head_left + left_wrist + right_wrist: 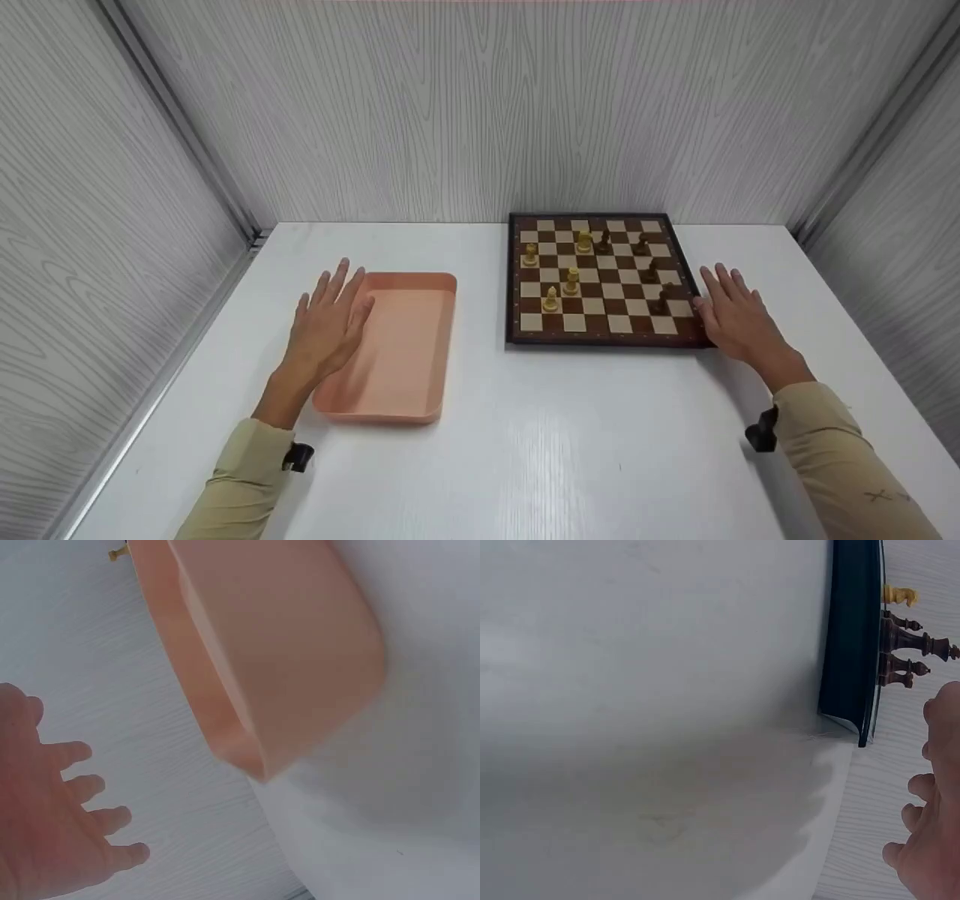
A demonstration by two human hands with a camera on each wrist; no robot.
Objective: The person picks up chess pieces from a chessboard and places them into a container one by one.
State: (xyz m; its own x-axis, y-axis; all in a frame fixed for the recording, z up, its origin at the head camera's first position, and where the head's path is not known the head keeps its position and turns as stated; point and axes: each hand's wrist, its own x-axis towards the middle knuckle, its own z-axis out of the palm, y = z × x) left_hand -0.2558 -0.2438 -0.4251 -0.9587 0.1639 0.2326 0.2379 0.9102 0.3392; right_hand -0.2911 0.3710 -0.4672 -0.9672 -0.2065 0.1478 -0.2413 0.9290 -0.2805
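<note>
My left hand (324,328) hovers with straight fingers at the left side of a shallow pink tray (397,345), holding nothing. The left wrist view shows the tray's outer wall (300,652) beside the spread fingers. On the right, my right hand (739,319) has its fingers extended by the right edge of a chessboard (596,339), its thumb overlapping the frame in the head view. Several yellow pieces, among them a light bishop (551,301), stand on the board's left and middle. Several dark pieces stand toward its right, including a tall dark king (915,640).
A white table (525,450) carries the tray and board, with a gap between the two. Grey wood-grain panels (420,112) rise behind and on both sides. A small black device (763,431) sits at the right cuff, another (298,456) at the left cuff.
</note>
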